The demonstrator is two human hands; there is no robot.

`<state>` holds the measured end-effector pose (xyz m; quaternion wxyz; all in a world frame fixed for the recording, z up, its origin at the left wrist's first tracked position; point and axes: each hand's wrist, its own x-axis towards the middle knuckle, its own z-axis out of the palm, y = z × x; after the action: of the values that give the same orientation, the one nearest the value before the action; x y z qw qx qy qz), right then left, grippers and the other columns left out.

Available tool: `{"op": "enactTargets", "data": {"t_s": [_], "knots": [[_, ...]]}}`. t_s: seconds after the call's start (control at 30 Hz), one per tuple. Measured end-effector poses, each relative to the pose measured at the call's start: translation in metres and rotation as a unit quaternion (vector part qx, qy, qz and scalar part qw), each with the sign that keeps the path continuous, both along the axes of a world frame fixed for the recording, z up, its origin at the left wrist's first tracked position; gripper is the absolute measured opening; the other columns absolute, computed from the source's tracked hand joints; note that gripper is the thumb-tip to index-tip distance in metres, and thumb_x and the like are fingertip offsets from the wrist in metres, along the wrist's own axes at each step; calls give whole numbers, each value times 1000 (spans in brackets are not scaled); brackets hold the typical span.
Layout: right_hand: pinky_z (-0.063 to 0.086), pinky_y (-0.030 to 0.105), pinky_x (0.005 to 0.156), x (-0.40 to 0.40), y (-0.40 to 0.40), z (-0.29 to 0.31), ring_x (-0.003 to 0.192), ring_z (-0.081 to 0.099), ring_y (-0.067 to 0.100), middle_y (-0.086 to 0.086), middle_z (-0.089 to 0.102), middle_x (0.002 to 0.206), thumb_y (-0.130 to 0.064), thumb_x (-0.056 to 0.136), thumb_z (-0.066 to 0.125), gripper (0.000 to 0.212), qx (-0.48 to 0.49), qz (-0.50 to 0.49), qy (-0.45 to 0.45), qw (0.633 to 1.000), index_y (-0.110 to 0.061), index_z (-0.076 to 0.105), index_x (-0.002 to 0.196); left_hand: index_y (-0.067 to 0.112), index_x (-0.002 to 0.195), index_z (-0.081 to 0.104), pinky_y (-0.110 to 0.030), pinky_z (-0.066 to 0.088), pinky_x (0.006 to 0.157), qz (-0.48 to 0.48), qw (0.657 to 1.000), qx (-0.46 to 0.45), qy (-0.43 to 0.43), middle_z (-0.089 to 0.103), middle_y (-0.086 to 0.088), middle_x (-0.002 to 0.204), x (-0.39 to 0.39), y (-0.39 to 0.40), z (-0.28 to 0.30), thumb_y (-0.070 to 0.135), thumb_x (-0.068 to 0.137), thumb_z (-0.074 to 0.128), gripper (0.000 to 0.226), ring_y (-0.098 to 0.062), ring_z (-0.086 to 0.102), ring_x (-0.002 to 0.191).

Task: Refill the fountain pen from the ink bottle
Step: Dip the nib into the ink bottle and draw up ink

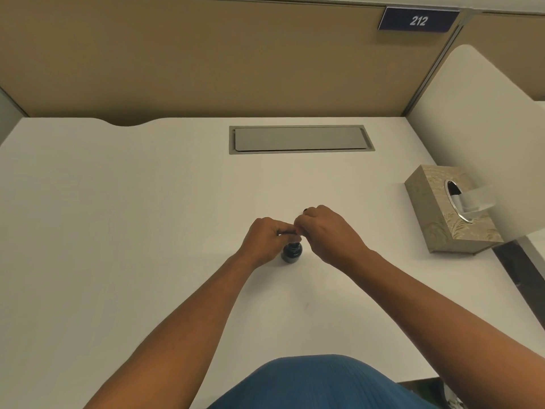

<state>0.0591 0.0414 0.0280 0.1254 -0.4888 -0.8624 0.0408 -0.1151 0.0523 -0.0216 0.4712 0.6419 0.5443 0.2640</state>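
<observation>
Both hands meeting just above the ink bottle [292,252], fingertips touching. Left hand [267,239] curled, thumb and forefinger pinching a thin dark piece of the fountain pen [287,232] that runs level across to the other hand. Right hand [324,231] also curled round a part of the pen, its fingers closed over it, a small dark end poking out past the knuckles on the far side. Too small and too hidden to tell whether barrel, cap or nib section in either grip. Bottle small, round and dark, upright on the white desk [147,216], directly under the left fingers and partly covered by them; whether capped or uncapped not visible. Bare forearms reaching in from the near edge, blue cloth of the lap between them.

Farther back on the desk, a closed grey cable hatch [300,139] set flush into the surface. At the right, a patterned tissue box [436,219] with a tissue sticking out of its oval slot, well apart from the hands. Behind, a tan partition [206,54] with a dark plate reading 212 [418,19].
</observation>
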Motion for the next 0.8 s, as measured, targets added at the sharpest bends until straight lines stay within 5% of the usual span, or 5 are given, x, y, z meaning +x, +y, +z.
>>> {"op": "enactTargets", "data": {"t_s": [0.1, 0.3, 0.5, 0.63, 0.8], "knots": [[45, 39, 47, -1, -1, -2, 63, 38, 21, 6, 59, 70, 4, 78, 68, 15, 2, -16, 4, 1000, -10, 62, 77, 23, 98, 82, -23, 51, 78, 10, 1000, -3, 3, 80, 6, 93, 2, 0, -1, 20, 84, 76, 15, -7, 71, 84], [42, 36, 43, -5, -4, -9, 63, 32, 19, 7, 57, 68, -3, 80, 72, 17, 21, -31, -15, 999, -8, 59, 73, 33, 96, 81, -29, 54, 83, -5, 1000, 6, 4, 80, 10, 95, 0, -1, -6, 22, 83, 76, 17, -3, 72, 87], [21, 27, 44, -5, -7, -5, 53, 24, 21, 1, 28, 57, -12, 76, 83, 41, 31, -7, -41, 999, -9, 46, 58, 47, 92, 76, -40, 56, 89, -28, 1000, 14, 1, 80, 12, 92, 0, -4, -8, 23, 84, 73, 25, -9, 73, 93], [38, 34, 49, -3, -4, -4, 62, 48, 27, 8, 56, 68, -20, 88, 71, 19, -2, -30, -18, 999, -4, 66, 78, 30, 99, 81, -32, 56, 84, -10, 1000, 7, -7, 80, 7, 96, -1, -3, -10, 27, 86, 76, 14, -7, 73, 91], [29, 30, 49, -4, -3, 0, 61, 35, 19, 4, 54, 65, -2, 80, 72, 12, -10, -2, -24, 1000, -10, 66, 73, 29, 98, 81, -31, 55, 82, -8, 1000, 3, 4, 80, 10, 94, 0, -2, -10, 23, 84, 76, 17, -6, 72, 86]]}}
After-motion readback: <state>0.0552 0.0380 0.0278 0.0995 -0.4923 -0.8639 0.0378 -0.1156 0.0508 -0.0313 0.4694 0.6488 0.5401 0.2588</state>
